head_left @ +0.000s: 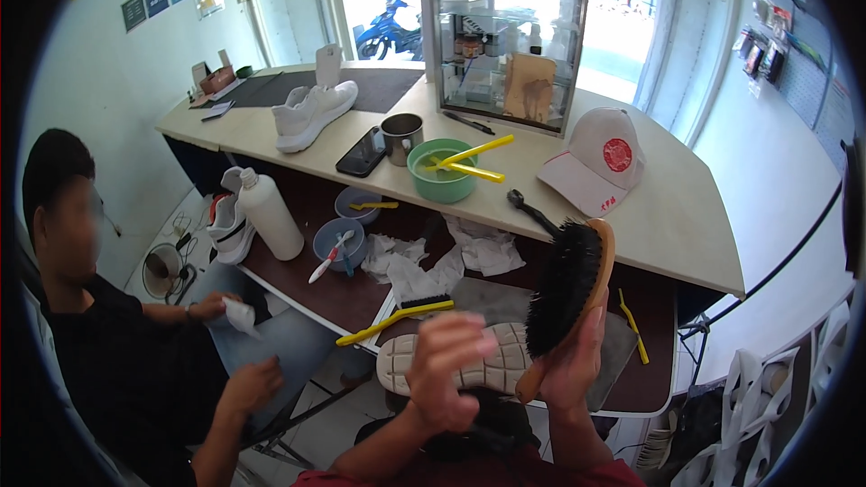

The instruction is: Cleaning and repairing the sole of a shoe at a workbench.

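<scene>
A wooden-backed brush with thick black bristles (570,289) stands upright in my right hand (573,365), whose fingers wrap its lower end. My left hand (446,370) is raised beside it, slightly blurred, fingers apart and holding nothing. Behind and partly hidden by the left hand lies a shoe with its cream, grooved sole (501,358) facing up; I cannot tell if the hand touches it. Just beyond the shoe rests a yellow-handled brush with black bristles (397,320). A thin yellow brush (634,329) lies right of the large brush, near a grey cloth (613,365).
On the higher counter stand a white sneaker (311,114), phone (361,151), metal mug (402,138), green bowl (442,182), cap (597,158) and glass cabinet (505,45). Crumpled paper (424,266), blue bowls (341,248) and a white bottle (269,216) sit lower. A person (117,325) sits at left.
</scene>
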### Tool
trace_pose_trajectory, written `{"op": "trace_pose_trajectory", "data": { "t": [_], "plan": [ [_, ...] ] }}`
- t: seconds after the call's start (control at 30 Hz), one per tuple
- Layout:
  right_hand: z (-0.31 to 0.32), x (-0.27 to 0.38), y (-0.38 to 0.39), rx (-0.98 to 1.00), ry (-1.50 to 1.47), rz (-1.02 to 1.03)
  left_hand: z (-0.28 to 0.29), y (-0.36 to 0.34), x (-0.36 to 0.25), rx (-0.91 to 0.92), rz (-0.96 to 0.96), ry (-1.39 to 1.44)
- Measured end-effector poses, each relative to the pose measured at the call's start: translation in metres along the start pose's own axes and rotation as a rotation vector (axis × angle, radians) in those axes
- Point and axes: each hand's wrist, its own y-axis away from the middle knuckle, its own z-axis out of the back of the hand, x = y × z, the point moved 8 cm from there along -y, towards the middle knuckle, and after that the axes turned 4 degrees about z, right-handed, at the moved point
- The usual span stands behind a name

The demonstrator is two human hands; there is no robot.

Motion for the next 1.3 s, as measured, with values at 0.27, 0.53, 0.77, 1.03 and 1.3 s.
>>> {"op": "trace_pose_trajectory", "data": {
  "t": [0.27, 0.53, 0.77, 1.03, 1.3],
  "plan": [
    [-0.04, -0.012, 0.024, 0.231, 0.429, 0.187, 0.011, -0.086, 0.014, -0.128, 0.129, 0.029],
    [-0.049, 0.014, 0.011, 0.279, 0.384, 0.235, -0.029, -0.08, -0.006, 0.174, -0.003, 0.066],
    [-0.042, 0.016, -0.004, 0.225, 0.414, 0.23, -0.044, -0.058, -0.008, 0.236, -0.077, -0.079],
    [-0.032, 0.022, -0.025, 0.035, 0.285, 0.187, -0.054, -0.029, -0.003, 0.358, 0.036, -0.062],
    [-0.027, 0.027, -0.035, -0.025, 0.163, 0.223, -0.05, -0.008, -0.003, 0.366, 0.037, 0.009]
  ]
}}
